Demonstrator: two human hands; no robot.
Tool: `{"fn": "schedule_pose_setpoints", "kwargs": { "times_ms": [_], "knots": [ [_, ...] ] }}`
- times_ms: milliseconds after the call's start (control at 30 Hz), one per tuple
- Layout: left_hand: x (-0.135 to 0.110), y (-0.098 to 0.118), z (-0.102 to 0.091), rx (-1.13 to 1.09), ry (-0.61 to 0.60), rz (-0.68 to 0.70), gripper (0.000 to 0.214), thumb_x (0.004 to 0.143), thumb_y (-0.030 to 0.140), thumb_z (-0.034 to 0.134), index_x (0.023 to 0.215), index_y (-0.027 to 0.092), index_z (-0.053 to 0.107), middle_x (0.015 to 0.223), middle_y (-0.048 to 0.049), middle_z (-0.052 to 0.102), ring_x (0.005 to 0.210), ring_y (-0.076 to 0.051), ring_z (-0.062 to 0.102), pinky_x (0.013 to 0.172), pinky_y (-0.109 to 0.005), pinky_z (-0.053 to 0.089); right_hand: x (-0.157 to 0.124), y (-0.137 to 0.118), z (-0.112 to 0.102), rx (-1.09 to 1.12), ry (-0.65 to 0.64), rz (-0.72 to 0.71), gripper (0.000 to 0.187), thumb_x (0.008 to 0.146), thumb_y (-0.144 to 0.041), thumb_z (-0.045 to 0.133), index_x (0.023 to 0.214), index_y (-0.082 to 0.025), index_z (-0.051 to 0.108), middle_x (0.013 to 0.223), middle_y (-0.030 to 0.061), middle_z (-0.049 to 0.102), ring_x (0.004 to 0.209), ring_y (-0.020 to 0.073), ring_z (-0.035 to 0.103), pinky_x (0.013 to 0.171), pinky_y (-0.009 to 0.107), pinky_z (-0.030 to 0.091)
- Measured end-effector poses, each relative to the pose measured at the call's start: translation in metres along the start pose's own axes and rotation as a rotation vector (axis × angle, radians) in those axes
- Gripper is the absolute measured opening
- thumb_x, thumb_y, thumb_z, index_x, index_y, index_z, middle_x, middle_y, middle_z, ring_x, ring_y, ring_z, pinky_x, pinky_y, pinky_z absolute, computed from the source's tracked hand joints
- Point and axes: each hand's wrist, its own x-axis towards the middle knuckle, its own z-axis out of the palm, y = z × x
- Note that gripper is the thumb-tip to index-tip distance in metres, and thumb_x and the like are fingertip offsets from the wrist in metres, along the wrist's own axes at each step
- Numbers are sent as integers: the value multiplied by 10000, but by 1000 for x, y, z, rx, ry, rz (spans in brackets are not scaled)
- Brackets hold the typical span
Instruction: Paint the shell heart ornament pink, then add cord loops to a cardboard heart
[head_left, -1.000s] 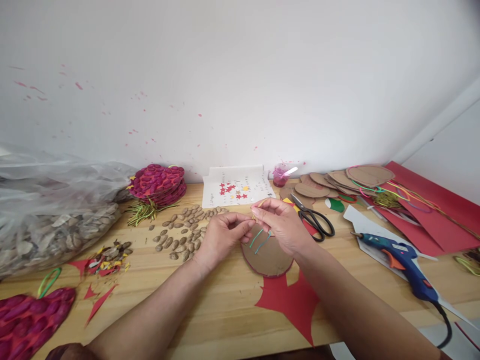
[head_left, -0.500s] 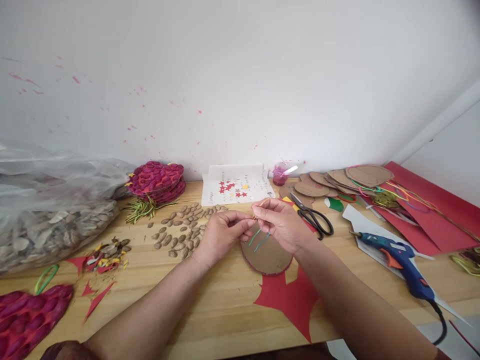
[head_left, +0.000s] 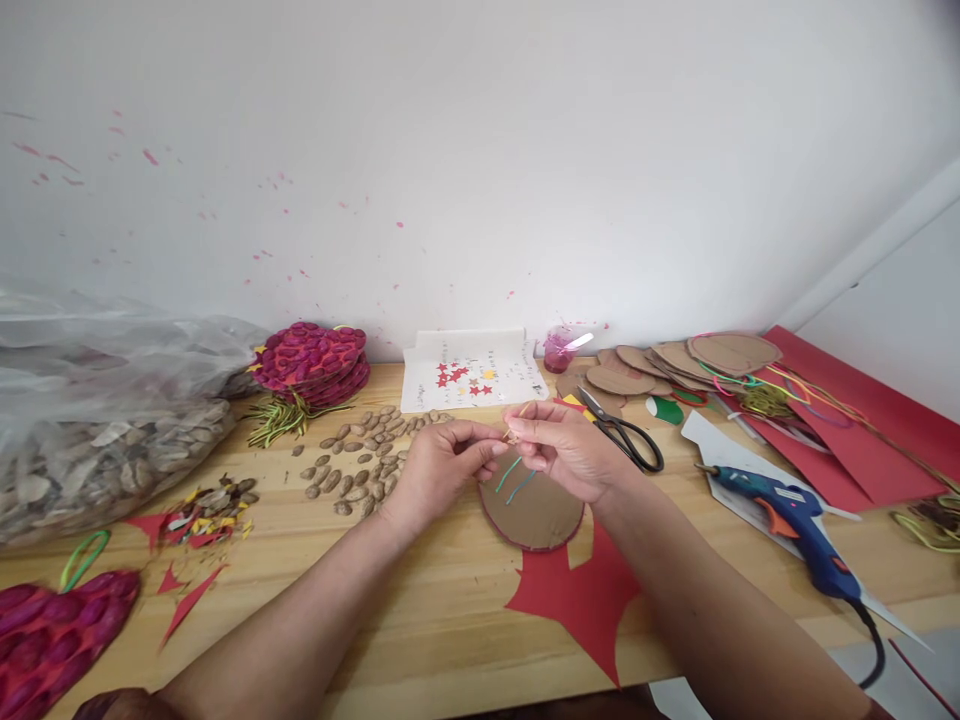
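Observation:
My left hand (head_left: 454, 462) and my right hand (head_left: 566, 445) meet at their fingertips over the middle of the table. Both pinch a thin yellowish strand (head_left: 511, 434), mostly hidden by the fingers. Just beneath lies a round cardboard disc (head_left: 536, 515) with a dark reddish rim. Two green-blue cord ends (head_left: 517, 490) show over the disc, their upper parts hidden by my right hand. A cut piece of red paper (head_left: 574, 610) sits partly under the disc's near edge. Black-handled scissors (head_left: 622, 435) lie right of my right hand.
Shelled seeds (head_left: 360, 460) are spread left of my hands, beside a plastic bag (head_left: 112, 450). A blue glue gun (head_left: 795, 520) rests at right on white paper. Cardboard discs (head_left: 622, 370) are at the back, near a cup of pink paint (head_left: 559, 352). Magenta-covered pieces (head_left: 311, 360) stand stacked at back left.
My hands stay pinched together in nearly the same place, with small finger movements around the strand. The whole view has shifted slightly.

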Motion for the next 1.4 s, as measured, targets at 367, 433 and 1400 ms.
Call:
{"fn": "schedule_pose_setpoints", "kwargs": {
  "times_ms": [367,433,1400],
  "knots": [
    [1,-4,-5,192,27,102,162,798,303,748,867,189,840,743,-42,761,604,-153,632,624,-265,526,0,-3,-5,-52,-35,45,333,592,-345,963,693,-170,699,572,-53,538,526,54,407,475,223,249],
    [0,-4,-6,212,34,120,156,799,304,749,866,198,843,779,-50,777,627,-164,644,636,-273,537,0,-3,-5,-62,-37,46,334,594,-351,962,690,-169,698,564,-51,540,520,53,404,475,224,246],
    [0,-5,1,134,-10,30,195,780,351,755,837,172,805,639,-8,704,562,-132,592,581,-248,490,-1,-1,1,-253,137,-180,379,679,-496,882,807,-165,747,539,-51,558,469,69,427,481,261,286]
  ]
}}
